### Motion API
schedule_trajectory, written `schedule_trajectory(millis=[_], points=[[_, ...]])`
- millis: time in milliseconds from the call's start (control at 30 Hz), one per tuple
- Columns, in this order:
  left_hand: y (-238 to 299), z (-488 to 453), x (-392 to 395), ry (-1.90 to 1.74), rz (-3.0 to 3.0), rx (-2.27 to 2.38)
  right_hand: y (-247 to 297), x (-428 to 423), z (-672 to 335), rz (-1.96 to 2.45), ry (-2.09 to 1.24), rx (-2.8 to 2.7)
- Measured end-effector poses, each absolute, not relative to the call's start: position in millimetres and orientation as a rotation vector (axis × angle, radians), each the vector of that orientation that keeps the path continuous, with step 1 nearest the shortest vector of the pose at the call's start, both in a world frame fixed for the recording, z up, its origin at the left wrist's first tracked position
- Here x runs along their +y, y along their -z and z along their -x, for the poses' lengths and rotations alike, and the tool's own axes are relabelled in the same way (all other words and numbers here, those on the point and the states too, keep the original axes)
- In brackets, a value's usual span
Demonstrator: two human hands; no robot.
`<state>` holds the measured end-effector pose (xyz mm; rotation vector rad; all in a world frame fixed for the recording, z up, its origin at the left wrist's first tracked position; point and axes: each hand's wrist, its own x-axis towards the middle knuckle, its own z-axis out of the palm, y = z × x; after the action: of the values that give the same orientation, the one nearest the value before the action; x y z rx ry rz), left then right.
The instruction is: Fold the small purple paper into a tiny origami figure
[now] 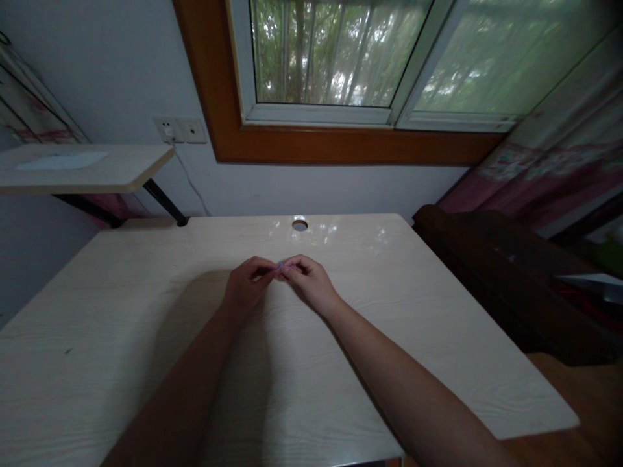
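Note:
Both my hands meet over the middle of a pale wood-grain desk [341, 363]. Between their fingertips is a tiny purplish thing [279, 266], too small and too covered to name. My left hand [247, 284] pinches it from the left, thumb and forefinger together. From the right, my right hand [311, 280] pinches at the same spot, its other fingers curled. The fingertips of the two hands almost touch each other.
A round cable hole [300, 225] lies near the desk's back edge. At the left, a raised shelf [146, 165] on black legs carries a pale sheet [63, 161]. Dark wooden furniture [506, 279] stands along the right side. A window [335, 58] is behind the desk.

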<state>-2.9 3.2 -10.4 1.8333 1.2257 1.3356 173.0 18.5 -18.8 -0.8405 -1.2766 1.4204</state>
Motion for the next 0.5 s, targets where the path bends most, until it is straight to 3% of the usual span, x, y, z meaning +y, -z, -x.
schedule_trajectory(millis=[500], points=[[17.5, 3.7, 6.5, -1.392, -1.828, 1.208, 17.8, 16.5, -171.6, 0.877, -1.319, -1.341]])
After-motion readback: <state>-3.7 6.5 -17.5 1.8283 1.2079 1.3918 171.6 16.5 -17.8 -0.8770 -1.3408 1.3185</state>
